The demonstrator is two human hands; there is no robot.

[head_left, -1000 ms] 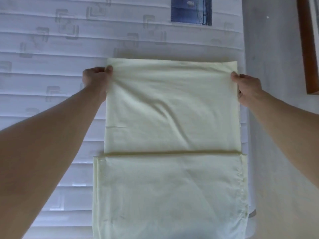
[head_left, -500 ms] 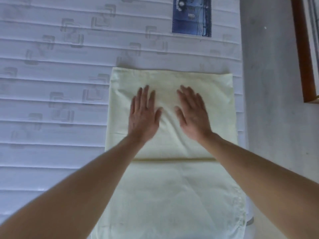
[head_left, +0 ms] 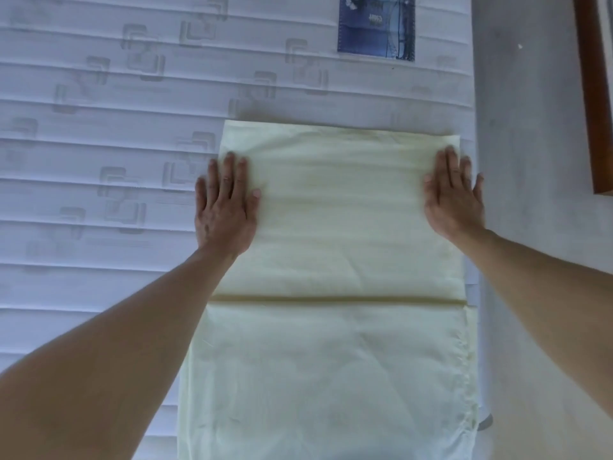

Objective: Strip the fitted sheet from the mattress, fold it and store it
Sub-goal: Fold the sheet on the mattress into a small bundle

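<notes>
Both hands lay flat with fingers straight and a little spread, palms down on the pale yellow-green folded cotton sheet. The left hand pressed the sheet's left border, its outer fingers spilling over onto the white quilted mattress beneath; the right hand pressed the right border, near the mattress's right edge. Set that wide apart, they were probably flattening the upper layer so that it would hold its crease and line up with the layer below.

The sheet lay on the bare mattress, toward its right side, with a folded panel on top whose near edge ran straight across as a ridge. The lower layer stuck out slightly wider on both sides. Its right hem was close to the mattress edge, beyond which grey floor showed, with a brown wooden frame farther right. To the left, broad mattress surface offered room for another fold; a blue sewn-on label sat well beyond the sheet's far edge.
</notes>
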